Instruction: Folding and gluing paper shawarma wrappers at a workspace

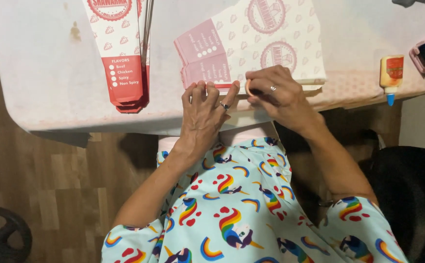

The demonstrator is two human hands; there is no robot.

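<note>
Head view looks down on a pale table across the upper frame. At upper centre lies a flat pink-and-white printed paper sleeve, its near edge at the table's front. A stack of red-tipped sleeves sits upper left, a glue bottle far right. Both hands press that near edge: the left hand flat, fingers spread; the right hand curled, pinching the fold. Judged, a seam is being pressed; next calls for firm sliding along it.
</note>
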